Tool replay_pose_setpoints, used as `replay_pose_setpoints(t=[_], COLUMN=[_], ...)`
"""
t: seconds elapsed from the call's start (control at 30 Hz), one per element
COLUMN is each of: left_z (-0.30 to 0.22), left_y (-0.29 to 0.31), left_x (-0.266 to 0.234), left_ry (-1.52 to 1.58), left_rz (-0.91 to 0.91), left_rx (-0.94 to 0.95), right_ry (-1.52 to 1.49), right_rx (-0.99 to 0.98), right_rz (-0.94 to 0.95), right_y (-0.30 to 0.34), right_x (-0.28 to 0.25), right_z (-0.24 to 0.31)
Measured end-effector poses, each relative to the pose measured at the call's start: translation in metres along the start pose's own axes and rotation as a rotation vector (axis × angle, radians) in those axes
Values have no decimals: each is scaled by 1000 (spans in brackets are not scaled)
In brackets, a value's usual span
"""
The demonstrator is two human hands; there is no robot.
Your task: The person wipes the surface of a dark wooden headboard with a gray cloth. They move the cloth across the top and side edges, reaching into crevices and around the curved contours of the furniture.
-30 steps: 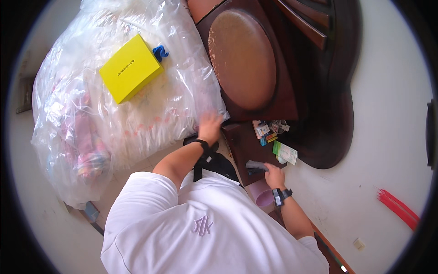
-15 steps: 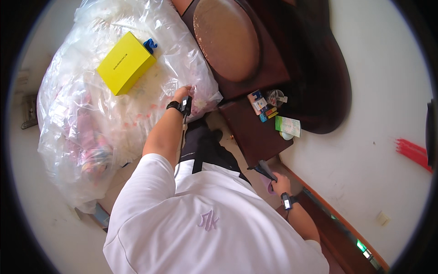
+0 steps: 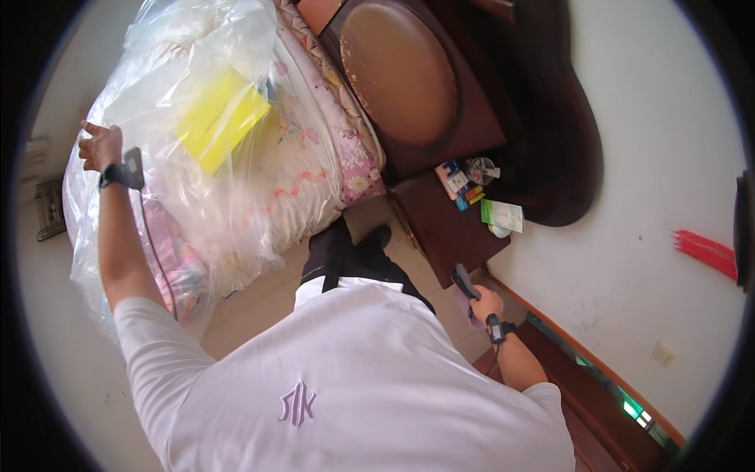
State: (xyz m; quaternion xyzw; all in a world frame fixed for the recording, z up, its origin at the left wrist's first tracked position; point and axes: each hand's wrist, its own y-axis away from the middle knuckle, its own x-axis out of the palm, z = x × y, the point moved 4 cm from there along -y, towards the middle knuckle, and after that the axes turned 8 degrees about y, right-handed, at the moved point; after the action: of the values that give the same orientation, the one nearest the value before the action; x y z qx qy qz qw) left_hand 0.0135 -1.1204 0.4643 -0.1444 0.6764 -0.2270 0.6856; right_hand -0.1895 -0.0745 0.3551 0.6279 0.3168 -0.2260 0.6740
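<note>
Over the far left side of the bed, my left hand point(image 3: 100, 148) has its fingers spread above the clear plastic sheet point(image 3: 157, 86). I cannot see any of the sheet gripped in them. The sheet lies bunched over a yellow box point(image 3: 224, 122), which shows through it, and the flowered bedding point(image 3: 354, 149) is bare along the bed's right side. At my right, my right hand point(image 3: 486, 304) is closed round a dark grey handled tool point(image 3: 464, 279). A pale purple part point(image 3: 464, 308) shows beneath that hand; its kind is unclear.
A dark red bedside cabinet point(image 3: 432, 228) stands right of the bed, bearing small boxes point(image 3: 452, 181), a clear cup point(image 3: 481, 170) and a green-and-white packet point(image 3: 503, 214). The headboard has a brown oval panel point(image 3: 401, 75). A white wall point(image 3: 629, 157) runs along the right.
My left hand has swung from the bed's right edge to its far left. The plastic sheet has shifted left, over the yellow box, baring the flowered bedding. My right hand keeps its hold.
</note>
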Motion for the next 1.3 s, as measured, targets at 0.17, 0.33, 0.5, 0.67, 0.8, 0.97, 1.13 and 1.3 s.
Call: replay_pose_setpoints(t=[0.17,0.33,0.5,0.67,0.8,0.97,1.13,1.3], left_z=[-75,-116,-196,-254,-264,-244,-241,-288], left_y=[213,437,480,438,445,454,435,418], left_x=[12,10,-23,-109,-146,-144,-167,-186], left_ry=[301,603,863,1099,957,837,830,816], left_rz=[-10,931,1652,1135,1061,1142,1026,980], left_rx=[719,942,1010,1218,1309,1151,1053,1148], right_ry=[68,87,37,-36,-244,-153,-72,-76], right_rx=[-16,-173,-332,-607,-814,-1177,-1264,-1202], right_rz=[39,-31,-136,-98,93,89,-26,-167], right_y=[-15,-54,-86,-107,-114,-111,-120,-131], right_x=[-10,-42,-81,-107,-116,-132,-166,-198], right_z=[74,154,230,306,350,377,376,352])
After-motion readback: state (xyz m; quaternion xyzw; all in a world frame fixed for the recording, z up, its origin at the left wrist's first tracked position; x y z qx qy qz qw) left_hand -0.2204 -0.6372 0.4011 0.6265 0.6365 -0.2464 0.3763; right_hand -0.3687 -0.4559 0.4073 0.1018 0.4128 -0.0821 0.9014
